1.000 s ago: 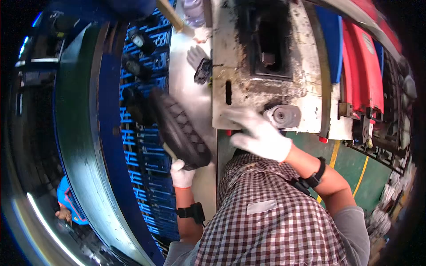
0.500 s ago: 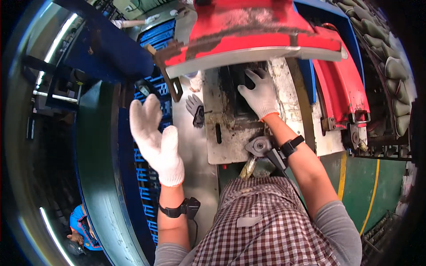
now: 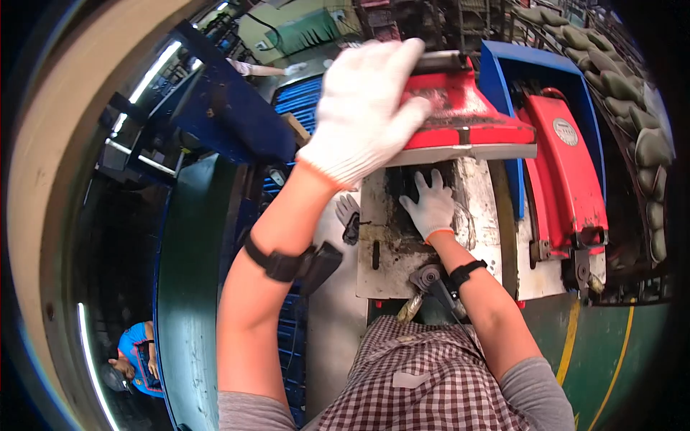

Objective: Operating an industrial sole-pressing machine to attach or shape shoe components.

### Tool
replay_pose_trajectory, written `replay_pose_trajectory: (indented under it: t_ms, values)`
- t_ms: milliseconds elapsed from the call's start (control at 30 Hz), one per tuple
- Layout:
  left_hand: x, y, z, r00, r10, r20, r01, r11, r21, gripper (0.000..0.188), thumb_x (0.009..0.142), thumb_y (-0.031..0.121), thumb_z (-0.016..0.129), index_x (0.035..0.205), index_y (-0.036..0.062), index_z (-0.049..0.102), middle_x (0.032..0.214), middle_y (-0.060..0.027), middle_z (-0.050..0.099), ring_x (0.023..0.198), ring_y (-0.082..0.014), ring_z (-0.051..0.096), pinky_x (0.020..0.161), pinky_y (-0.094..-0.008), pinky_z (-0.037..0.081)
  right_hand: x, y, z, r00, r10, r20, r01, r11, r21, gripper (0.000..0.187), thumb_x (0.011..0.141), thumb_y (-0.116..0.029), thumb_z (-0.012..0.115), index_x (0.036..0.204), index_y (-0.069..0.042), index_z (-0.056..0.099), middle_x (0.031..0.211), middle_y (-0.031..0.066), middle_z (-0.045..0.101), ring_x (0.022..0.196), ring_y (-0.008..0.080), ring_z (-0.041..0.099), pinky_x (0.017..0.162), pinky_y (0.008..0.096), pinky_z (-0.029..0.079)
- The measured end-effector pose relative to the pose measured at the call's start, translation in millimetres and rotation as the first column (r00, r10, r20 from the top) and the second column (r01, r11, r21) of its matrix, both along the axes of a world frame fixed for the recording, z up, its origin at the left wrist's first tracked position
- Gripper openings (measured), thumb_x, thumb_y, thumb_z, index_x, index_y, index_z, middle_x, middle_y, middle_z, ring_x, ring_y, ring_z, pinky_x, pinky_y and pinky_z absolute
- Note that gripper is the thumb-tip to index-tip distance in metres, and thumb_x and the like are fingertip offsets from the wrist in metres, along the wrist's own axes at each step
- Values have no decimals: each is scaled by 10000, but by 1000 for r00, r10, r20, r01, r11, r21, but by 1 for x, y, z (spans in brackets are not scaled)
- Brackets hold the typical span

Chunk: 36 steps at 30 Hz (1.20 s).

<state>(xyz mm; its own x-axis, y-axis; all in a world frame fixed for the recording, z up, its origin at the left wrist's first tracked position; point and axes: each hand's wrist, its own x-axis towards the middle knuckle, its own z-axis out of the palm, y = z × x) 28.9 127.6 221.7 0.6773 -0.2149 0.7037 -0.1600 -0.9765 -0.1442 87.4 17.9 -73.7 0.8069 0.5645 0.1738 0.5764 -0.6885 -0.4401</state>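
Note:
My left hand (image 3: 366,108), in a white knitted glove, is raised in front of the red press head (image 3: 460,133). Its fingers are stretched toward a dark bar (image 3: 442,60) on top, the thumb held apart; contact with the bar cannot be made out. Below the head, my right hand (image 3: 433,205), also gloved, spreads its fingers flat over the dark plate (image 3: 407,188) in the worn metal base (image 3: 388,276). By my right forearm sits a round dark knob (image 3: 429,275). A loose grey glove (image 3: 348,215) lies on the bench left of the base.
Another red press arm (image 3: 568,154) stands in a blue housing at right, beside racked grey padded pieces (image 3: 650,147). Blue slatted rollers (image 3: 298,100) and a blue-framed green belt (image 3: 187,287) run at left. One person (image 3: 140,355) sits lower left; another's arm (image 3: 267,70) reaches in at the back.
My left hand has moved up and right, from beside the bench to the press head. The view has tilted upward. My right hand stays over the dark plate.

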Motion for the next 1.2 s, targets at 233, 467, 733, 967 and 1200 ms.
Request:
replay_pose_trajectory:
  t_ms: [233, 467, 733, 967, 1200]
  values:
    - [24, -21, 31, 805, 133, -578, -321, 917, -237, 443, 883, 472, 661, 1038, 60, 714, 865, -164, 741, 834, -327, 723, 794, -409, 549, -8, -125, -11, 937, 335, -104, -227, 805, 549, 256, 916, -175, 711, 1142, -56, 720, 1228, 204, 685, 1138, 396, 646, 996, 445, 523]
    - [24, -51, -12, 236, -345, -909, -537, 733, -418, 382, 918, 422, 679, 873, 43, 700, 683, -48, 677, 606, -150, 642, 632, -343, 527, -48, -266, -39, 327, 489, -809, -270, 868, 417, 166, 995, -152, 659, 1051, -16, 736, 1049, 81, 746, 976, 161, 701, 894, 311, 555]
    - [-19, -96, -146, 368, -61, -928, -406, 887, -219, 506, 904, 532, 663, 941, 29, 710, 836, -232, 713, 806, -422, 715, 770, -508, 562, -59, -212, -37, -379, 340, -861, -470, 730, 496, 650, 1049, -370, 602, 1557, -3, 428, 1523, 165, 527, 1353, 261, 551, 1102, 369, 476]
    - [-36, -116, -217, 443, 4, -896, -455, 863, -221, 463, 921, 504, 664, 924, 42, 694, 795, -205, 705, 761, -395, 712, 721, -509, 559, -94, -161, -55, -815, 276, -510, -89, 809, 581, 634, 1077, -349, 540, 1591, -39, 338, 1591, 144, 446, 1466, 324, 439, 1196, 494, 379]
    - [-33, -119, -215, 418, 29, -908, -471, 862, -189, 473, 921, 521, 668, 911, 49, 696, 801, -195, 707, 765, -390, 710, 720, -491, 556, -107, -160, -92, -926, 270, -264, 111, 864, 492, 449, 1047, -266, 586, 1424, -34, 512, 1424, 166, 582, 1412, 374, 502, 1197, 544, 376]
